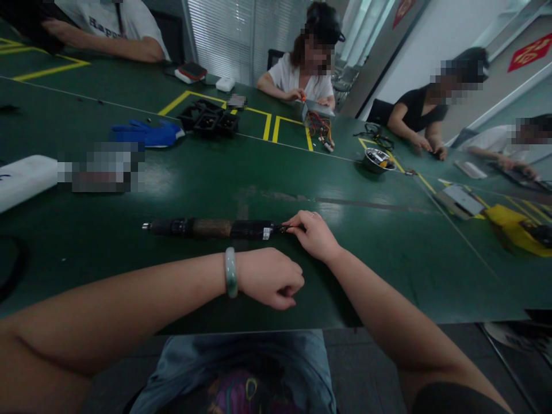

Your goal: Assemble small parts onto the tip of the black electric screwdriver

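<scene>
A black electric screwdriver point(211, 227) with a worn brown band lies lengthwise on the table, its silver tip point(147, 226) pointing left. At its right end, my right hand point(314, 234) pinches the dark cable end point(282, 228) between thumb and fingers. A small white label point(266, 233) shows near that end. My left hand point(271, 278), with a pale green bangle point(231, 272) on the wrist, is curled closed just in front of the screwdriver, apart from it. Its palm side is hidden, so I cannot see whether anything is inside.
Across the green table point(207, 178) lie a blue glove point(146, 133), black plastic parts point(209, 119) and a metal bowl point(377, 160) of small pieces. A white object point(28, 178) is at left, yellow bag point(517, 227) at right. Several people work opposite, one at a metal box with wires point(318, 114).
</scene>
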{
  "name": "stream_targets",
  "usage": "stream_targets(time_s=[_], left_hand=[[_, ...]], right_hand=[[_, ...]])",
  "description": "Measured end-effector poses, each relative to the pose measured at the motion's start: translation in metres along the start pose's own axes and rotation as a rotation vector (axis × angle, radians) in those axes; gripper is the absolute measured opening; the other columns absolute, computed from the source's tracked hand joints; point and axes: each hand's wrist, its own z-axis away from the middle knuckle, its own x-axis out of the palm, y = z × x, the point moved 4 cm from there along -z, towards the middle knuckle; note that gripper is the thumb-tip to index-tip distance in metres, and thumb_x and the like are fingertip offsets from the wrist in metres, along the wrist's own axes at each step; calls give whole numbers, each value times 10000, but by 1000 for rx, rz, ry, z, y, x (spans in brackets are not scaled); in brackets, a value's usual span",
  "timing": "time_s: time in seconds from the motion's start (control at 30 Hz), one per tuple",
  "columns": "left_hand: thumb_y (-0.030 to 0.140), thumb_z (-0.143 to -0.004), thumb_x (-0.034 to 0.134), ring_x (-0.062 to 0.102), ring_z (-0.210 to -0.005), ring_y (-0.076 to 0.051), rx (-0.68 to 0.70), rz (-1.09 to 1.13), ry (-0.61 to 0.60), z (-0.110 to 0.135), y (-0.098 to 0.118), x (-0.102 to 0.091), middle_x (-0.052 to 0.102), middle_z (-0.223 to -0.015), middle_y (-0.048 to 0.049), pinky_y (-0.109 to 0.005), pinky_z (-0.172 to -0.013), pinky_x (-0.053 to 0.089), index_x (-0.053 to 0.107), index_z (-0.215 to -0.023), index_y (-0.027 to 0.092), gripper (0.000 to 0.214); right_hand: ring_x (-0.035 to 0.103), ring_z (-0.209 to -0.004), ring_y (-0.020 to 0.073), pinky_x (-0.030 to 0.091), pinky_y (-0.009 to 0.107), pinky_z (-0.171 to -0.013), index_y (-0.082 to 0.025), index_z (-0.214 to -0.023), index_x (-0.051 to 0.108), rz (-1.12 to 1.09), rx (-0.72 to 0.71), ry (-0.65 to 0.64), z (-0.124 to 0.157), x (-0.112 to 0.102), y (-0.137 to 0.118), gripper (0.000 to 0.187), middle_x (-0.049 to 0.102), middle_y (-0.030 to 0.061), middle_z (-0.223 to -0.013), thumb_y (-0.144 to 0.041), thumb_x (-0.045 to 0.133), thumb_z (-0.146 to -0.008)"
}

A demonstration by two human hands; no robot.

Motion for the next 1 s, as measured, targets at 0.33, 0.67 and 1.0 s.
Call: stream_targets(time_s=[0.33, 0.67, 1.0], left_hand=[[336, -817, 666, 559, -677, -112, 8, 14, 7, 3, -4, -1, 605, -738, 34, -256, -566, 366, 577, -729, 211, 176], [359, -807, 672, 559, -657, -112, 12, 2, 3, 1, -5, 2, 608, -727, 36, -251, -543, 348, 579, -724, 213, 192], [356, -808, 676, 557, -640, -107, 11, 14, 22, 2, -6, 1, 609, -711, 37, -246, -536, 351, 592, -730, 212, 184]], right_hand=[[596, -914, 206, 426, 360, -862, -212, -877, 578, 231, 66, 61, 11, -20, 35, 44, 677, 38, -922, -248, 576, -903], [603, -795, 307, 444, 435, -674, -255, -883, 616, 596, 874, 354, 183, -190, 203, 234, 660, 116, -885, -459, 552, -788], [624, -924, 417, 437, 524, -665, -293, -991, 623, 658, 1185, 594, 264, -225, 238, 346, 641, 230, -941, -511, 507, -748]])
